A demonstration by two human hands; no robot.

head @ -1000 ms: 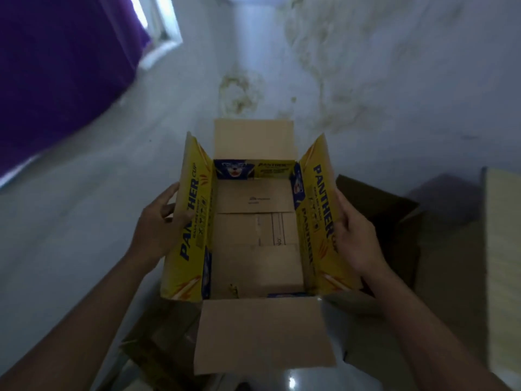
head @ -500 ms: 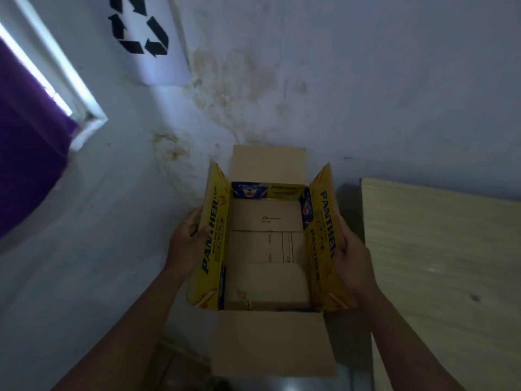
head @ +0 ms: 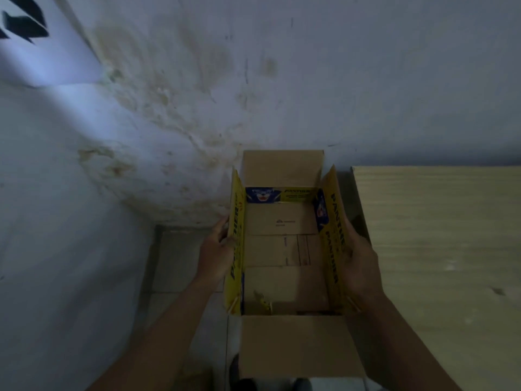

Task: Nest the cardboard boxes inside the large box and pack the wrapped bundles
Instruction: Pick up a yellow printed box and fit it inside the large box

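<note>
- In the head view, the yellow printed cardboard box (head: 284, 249) with all four flaps open hung in the air between the person's two hands, above a pale tiled floor (head: 180, 266) and close to a stained whitish wall (head: 253, 80).
- The left hand (head: 215, 253) was clasped on the outside of the box's left yellow flap and wall, fingers curled round its outer face.
- The right hand (head: 358, 263) pressed flat along the outside of the right yellow flap, thumb at the flap's edge; both hands were closed on the box, one on each long side.
- The box's long axis ran straight away from the person, so the hands held it across its short width, about midway along its length.
- Inside, brown cardboard panels (head: 282, 249) lay flat along the bottom; in the dim light they might be nested boxes or only the box's own bottom flaps, and this could not be settled.
- A light wooden tabletop (head: 437, 249) stood just to the right of the box, its left edge beside the right hand, which was plainly the nearer one.
- Judged from this, a set-down would call for a short carry rightward, with the near plain flap (head: 296, 345) kept clear of the table edge.
- No wrapped bundles showed anywhere in the view.
</note>
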